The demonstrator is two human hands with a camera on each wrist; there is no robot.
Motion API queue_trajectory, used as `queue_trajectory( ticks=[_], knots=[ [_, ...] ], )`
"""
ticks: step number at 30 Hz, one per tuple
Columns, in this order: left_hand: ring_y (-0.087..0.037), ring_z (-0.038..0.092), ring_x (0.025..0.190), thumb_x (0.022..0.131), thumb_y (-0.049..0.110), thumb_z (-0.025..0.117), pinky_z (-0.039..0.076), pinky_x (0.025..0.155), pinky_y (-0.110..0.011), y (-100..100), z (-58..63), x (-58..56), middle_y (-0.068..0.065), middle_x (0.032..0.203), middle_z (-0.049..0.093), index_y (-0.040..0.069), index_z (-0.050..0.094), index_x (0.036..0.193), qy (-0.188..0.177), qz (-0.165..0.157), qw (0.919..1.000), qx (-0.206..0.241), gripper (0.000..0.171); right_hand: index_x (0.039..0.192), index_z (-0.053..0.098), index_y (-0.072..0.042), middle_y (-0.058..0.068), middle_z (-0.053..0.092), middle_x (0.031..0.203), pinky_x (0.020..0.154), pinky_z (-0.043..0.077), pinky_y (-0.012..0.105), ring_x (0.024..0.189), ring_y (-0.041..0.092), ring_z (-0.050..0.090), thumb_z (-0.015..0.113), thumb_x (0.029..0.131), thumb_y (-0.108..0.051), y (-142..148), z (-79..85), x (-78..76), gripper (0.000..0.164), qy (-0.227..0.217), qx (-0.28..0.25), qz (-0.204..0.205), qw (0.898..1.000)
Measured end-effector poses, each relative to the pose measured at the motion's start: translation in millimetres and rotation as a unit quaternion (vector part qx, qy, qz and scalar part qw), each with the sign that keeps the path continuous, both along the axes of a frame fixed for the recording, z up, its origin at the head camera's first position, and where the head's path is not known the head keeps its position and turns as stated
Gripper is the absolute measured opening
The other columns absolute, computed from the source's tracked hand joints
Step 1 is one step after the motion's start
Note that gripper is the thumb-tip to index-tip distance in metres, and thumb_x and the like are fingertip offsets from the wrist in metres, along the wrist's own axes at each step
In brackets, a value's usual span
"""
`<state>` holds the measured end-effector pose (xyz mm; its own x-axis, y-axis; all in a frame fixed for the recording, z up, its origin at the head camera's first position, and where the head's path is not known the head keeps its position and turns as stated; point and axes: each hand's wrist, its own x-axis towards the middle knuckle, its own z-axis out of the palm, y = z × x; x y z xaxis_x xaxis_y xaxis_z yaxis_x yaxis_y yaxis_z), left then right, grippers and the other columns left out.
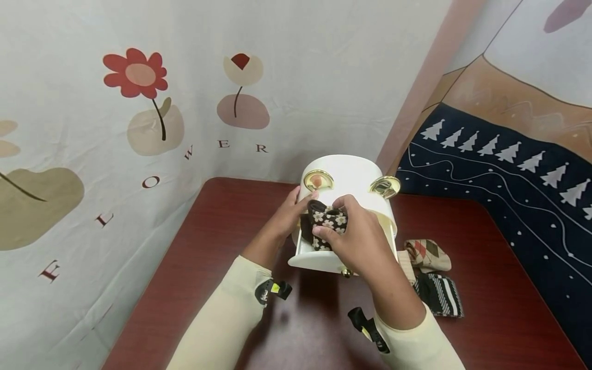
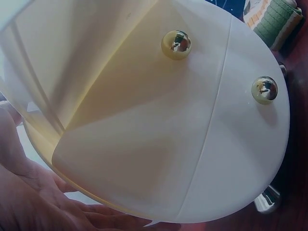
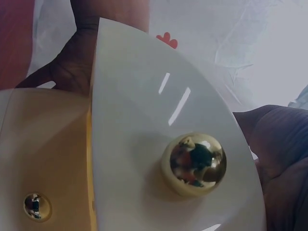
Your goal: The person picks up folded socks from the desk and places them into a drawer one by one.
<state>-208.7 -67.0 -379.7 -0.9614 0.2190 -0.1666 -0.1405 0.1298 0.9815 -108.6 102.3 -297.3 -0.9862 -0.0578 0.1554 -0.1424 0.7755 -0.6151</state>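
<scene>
A white rounded cabinet (image 1: 344, 172) stands on the table, its upper drawer (image 1: 319, 261) pulled out. Over this drawer my right hand (image 1: 365, 234) pinches a folded dark sock with white flowers (image 1: 329, 223) between thumb and fingers. My left hand (image 1: 289, 213) lies along the cabinet's left side, its thumb near the sock. In the left wrist view, the left fingers (image 2: 106, 216) stretch along the cabinet's edge. The drawer's gold knob (image 3: 195, 166) fills much of the right wrist view, which does not show the sock.
Right of the cabinet lie an argyle sock (image 1: 427, 255), a black-and-white striped sock (image 1: 439, 295) and a cream ribbed one (image 1: 405, 265). Two gold-rimmed discs (image 1: 318, 180) stick up on the cabinet. The reddish-brown table (image 1: 217, 257) meets a printed cloth wall behind.
</scene>
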Motion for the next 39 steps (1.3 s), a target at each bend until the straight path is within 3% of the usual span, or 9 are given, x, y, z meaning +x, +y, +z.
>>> queue_trajectory(
  ticks=[7, 12, 21, 24, 27, 31, 39],
  knots=[
    [-0.039, 0.036, 0.160, 0.107, 0.057, 0.057, 0.027, 0.134, -0.058, -0.7, -1.1, -0.3, -0.020, 0.176, 0.031, 0.016, 0.013, 0.177, 0.001, -0.003, 1.0000, 0.000, 0.092, 0.131, 0.066, -0.003, 0.020, 0.078, 0.122, 0.094, 0.058, 0.054, 0.113, 0.036, 0.073, 0.086, 0.096, -0.034, 3.3, 1.7, -4.0, 0.051, -0.038, 0.035, 0.013, 0.999],
    [-0.040, 0.041, 0.156, 0.107, 0.056, 0.057, 0.031, 0.132, -0.058, -0.9, -1.2, 0.0, -0.021, 0.173, 0.036, 0.016, 0.012, 0.177, 0.003, -0.006, 1.0000, 0.004, 0.092, 0.131, 0.067, 0.000, 0.019, 0.078, 0.121, 0.090, 0.059, 0.051, 0.108, 0.033, 0.073, 0.082, 0.099, -0.035, 3.4, 2.5, -8.8, 0.050, -0.058, 0.061, 0.024, 0.996],
    [-0.040, 0.038, 0.158, 0.108, 0.056, 0.056, 0.028, 0.133, -0.061, -0.5, -0.6, -0.4, -0.021, 0.176, 0.031, 0.016, 0.011, 0.177, 0.009, -0.012, 0.9999, -0.004, 0.092, 0.120, 0.072, 0.001, 0.013, 0.076, 0.101, 0.083, 0.057, 0.046, 0.091, 0.026, 0.068, 0.076, 0.103, -0.034, 3.2, 5.9, -15.4, 0.038, -0.096, 0.092, 0.058, 0.989],
    [-0.040, 0.035, 0.161, 0.108, 0.056, 0.055, 0.025, 0.134, -0.062, -0.4, -1.2, -0.8, -0.021, 0.177, 0.029, 0.015, 0.010, 0.177, 0.012, -0.013, 0.9998, -0.005, 0.092, 0.126, 0.071, 0.001, 0.015, 0.077, 0.109, 0.089, 0.057, 0.049, 0.098, 0.027, 0.069, 0.072, 0.106, -0.032, 4.0, 6.1, -18.5, 0.039, -0.104, 0.108, 0.079, 0.986],
    [-0.041, 0.030, 0.164, 0.108, 0.054, 0.055, 0.021, 0.135, -0.063, -0.3, -1.4, -0.4, -0.021, 0.180, 0.024, 0.014, 0.010, 0.177, 0.013, -0.013, 0.9998, -0.009, 0.092, 0.138, 0.068, 0.001, 0.018, 0.077, 0.128, 0.100, 0.057, 0.053, 0.113, 0.029, 0.072, 0.069, 0.107, -0.031, 4.5, 5.9, -21.0, 0.045, -0.118, 0.115, 0.092, 0.982],
    [-0.041, 0.028, 0.165, 0.108, 0.053, 0.055, 0.021, 0.135, -0.063, -0.1, -1.2, 0.1, -0.021, 0.181, 0.021, 0.013, 0.010, 0.177, 0.013, -0.011, 0.9998, -0.011, 0.092, 0.152, 0.061, -0.001, 0.018, 0.068, 0.149, 0.112, 0.053, 0.057, 0.133, 0.033, 0.068, 0.067, 0.108, -0.033, 4.0, 5.8, -23.4, 0.054, -0.138, 0.123, 0.096, 0.978],
    [-0.040, 0.032, 0.162, 0.107, 0.055, 0.056, 0.024, 0.134, -0.062, -0.5, -1.2, 1.0, -0.020, 0.180, 0.024, 0.015, 0.010, 0.177, 0.010, -0.009, 0.9999, -0.011, 0.093, 0.138, 0.068, -0.003, 0.014, 0.076, 0.129, 0.100, 0.057, 0.052, 0.113, 0.028, 0.071, 0.068, 0.108, -0.036, 2.5, 4.5, -27.9, 0.045, -0.144, 0.134, 0.108, 0.974]
  ],
)
